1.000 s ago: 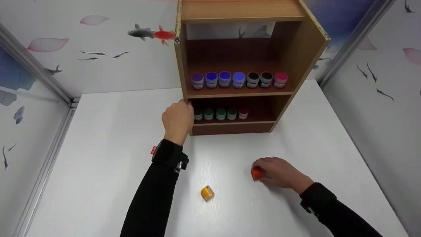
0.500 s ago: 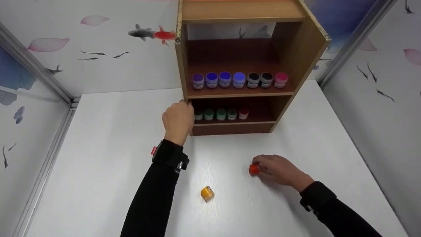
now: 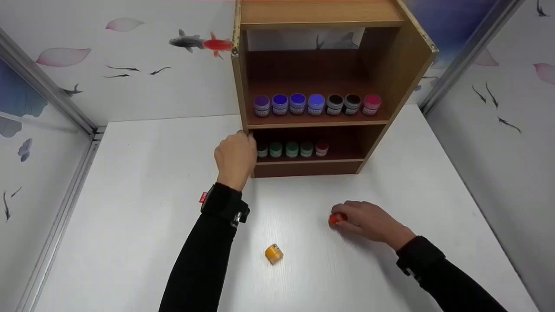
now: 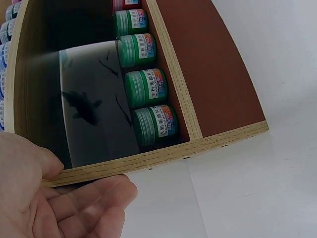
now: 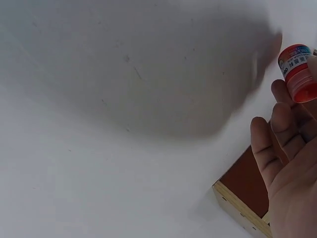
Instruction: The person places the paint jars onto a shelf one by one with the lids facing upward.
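Note:
My left hand [image 3: 235, 158] grips the left side panel of a wooden shelf unit [image 3: 305, 169]. In the left wrist view the thumb lies on the panel's inner side and the fingers [image 4: 96, 203] on its outer side. Out on the white table, my right hand [image 3: 368, 221] pinches a small red paint jar [image 3: 333, 219] between thumb and fingers. The right wrist view has this jar [image 5: 296, 74] at the upper right, tilted, its label partly showing. A yellow paint jar [image 3: 274, 254] lies tipped over on the table between the two forearms.
On the unit's middle shelf stands a row of purple, blue, black and pink jars [image 3: 316, 104]. The lower shelf holds several green jars [image 4: 156, 124] and a red one [image 3: 321, 149]. Patterned white walls [image 3: 130, 95] surround the table.
My right hand has moved slightly away from me, toward the shelf unit, and the red paint jar has turned in its fingers. The left hand has stayed on the panel.

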{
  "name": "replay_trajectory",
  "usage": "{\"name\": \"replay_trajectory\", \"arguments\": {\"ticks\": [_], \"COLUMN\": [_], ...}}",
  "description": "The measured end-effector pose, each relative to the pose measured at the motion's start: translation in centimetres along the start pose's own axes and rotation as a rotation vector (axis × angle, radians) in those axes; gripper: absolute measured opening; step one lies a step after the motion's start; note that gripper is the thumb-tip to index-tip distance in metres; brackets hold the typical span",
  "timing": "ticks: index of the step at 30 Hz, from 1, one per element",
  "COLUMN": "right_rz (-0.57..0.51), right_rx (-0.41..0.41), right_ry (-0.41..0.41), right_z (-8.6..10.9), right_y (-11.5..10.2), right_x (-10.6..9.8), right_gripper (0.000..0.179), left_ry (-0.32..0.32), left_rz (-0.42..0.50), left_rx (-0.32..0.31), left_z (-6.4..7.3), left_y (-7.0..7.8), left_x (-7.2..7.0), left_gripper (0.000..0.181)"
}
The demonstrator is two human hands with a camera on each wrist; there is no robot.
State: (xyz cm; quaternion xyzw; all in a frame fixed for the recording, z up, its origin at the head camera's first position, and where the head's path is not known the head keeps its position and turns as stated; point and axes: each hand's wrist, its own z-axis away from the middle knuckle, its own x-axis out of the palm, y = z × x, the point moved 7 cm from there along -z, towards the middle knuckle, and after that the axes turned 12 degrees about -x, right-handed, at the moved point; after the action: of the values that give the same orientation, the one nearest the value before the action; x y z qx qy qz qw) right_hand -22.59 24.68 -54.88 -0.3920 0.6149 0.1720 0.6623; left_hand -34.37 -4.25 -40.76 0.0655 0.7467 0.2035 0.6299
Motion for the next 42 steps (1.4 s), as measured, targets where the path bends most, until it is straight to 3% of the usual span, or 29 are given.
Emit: {"name": "replay_trajectory", "arguments": {"ticks": [9,17,24,42], "right_rz": [-0.002,-0.036,-0.013,0.026], "right_rx": [-0.001,-0.026,-0.024,0.037], "right_ry": [-0.005,-0.003,0.010,-0.004], "right_z": [-0.2,-0.8,-1.2,-3.3], "right_y": [0.0,-0.1,0.2,0.8], "right_x": [-0.2,-0.7,-1.4,-5.3], "right_gripper": [0.026,0.014,0.018,0.025], "left_ry": [0.008,-0.002,0.001,0.022], "left_rz": [0.000,-0.014,-0.010,0.016], "left_rx": [-0.001,-0.007,-0.009,0.004], "left_z": [0.0,-0.1,-0.2,-0.1], "left_y": [0.0,0.0,0.0,-0.1], "left_x": [0.0,0.2,0.2,0.1], "left_gripper": [0.041,0.042,0.042,0.042]}}
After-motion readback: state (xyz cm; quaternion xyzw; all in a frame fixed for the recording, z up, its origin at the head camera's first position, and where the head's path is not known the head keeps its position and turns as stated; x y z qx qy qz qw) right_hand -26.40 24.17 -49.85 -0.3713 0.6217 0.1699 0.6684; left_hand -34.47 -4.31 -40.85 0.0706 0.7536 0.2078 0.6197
